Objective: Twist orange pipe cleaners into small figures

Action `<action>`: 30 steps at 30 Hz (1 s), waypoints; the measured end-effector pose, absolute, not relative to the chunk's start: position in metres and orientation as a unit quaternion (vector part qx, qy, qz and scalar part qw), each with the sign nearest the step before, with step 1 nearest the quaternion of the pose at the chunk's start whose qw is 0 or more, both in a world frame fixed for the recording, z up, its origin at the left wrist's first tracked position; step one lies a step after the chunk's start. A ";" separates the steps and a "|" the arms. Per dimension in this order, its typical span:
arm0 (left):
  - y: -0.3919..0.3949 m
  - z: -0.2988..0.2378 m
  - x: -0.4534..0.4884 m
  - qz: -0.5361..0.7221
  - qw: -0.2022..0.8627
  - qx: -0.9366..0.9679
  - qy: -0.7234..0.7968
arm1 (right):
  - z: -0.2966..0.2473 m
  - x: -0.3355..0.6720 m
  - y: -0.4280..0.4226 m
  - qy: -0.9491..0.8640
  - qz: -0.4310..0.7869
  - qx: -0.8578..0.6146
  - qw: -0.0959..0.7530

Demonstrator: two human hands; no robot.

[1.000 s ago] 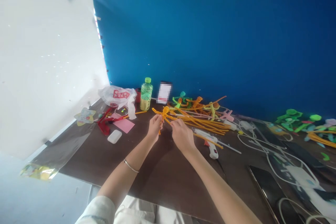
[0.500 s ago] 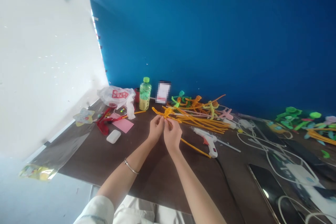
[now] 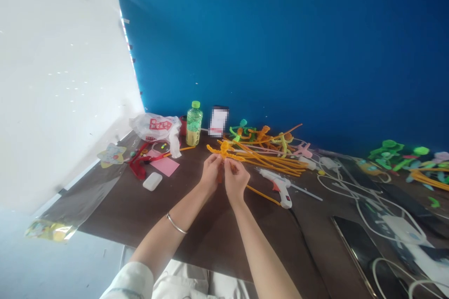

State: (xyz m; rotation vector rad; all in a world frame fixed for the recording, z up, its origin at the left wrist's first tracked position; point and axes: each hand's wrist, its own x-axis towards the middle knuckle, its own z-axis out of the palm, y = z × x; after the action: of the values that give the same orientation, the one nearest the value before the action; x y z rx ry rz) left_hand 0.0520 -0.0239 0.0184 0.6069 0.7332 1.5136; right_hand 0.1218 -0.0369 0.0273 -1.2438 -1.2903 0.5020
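Observation:
Both my hands meet over the dark brown table [image 3: 210,229], fingers pinched together on an orange pipe-cleaner figure [image 3: 224,151]. My left hand [image 3: 211,173], with a thin bracelet on its wrist, grips the figure's lower part. My right hand [image 3: 235,176] pinches it right beside the left. The figure's twisted arms stick out above my fingers. A long orange pipe cleaner [image 3: 263,194] trails from under my right hand toward the right.
A pile of orange pipe cleaners [image 3: 273,159] and a white glue gun [image 3: 278,184] lie right of my hands. A green bottle [image 3: 193,124], plastic bag [image 3: 154,127], pink paper [image 3: 164,166], white case [image 3: 152,181] and red scissors [image 3: 138,163] sit left. Cables and a phone [image 3: 361,252] fill the right.
My right hand has moved left from the loose pipe cleaners to join the left hand on the orange figure. Both hands now sit close together.

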 end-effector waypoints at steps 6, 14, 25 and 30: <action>-0.023 0.023 0.052 0.657 0.651 0.241 0.293 | 0.025 0.129 -0.030 -0.507 0.297 -0.513 0.626; -0.023 0.020 0.051 0.641 0.642 0.286 0.310 | 0.015 0.138 -0.022 -0.492 0.357 -0.490 0.625; -0.019 0.011 0.051 0.633 0.660 0.275 0.299 | 0.010 0.145 -0.023 -0.478 0.386 -0.475 0.630; -0.019 0.012 0.049 0.609 0.704 0.253 0.265 | 0.007 0.150 -0.020 -0.501 0.388 -0.462 0.621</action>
State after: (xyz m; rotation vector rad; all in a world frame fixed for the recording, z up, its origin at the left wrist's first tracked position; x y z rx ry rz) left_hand 0.0488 -0.0187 0.0124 0.5623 0.5898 1.3544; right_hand 0.1501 -0.0205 0.0071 -1.0625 -1.1506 0.8908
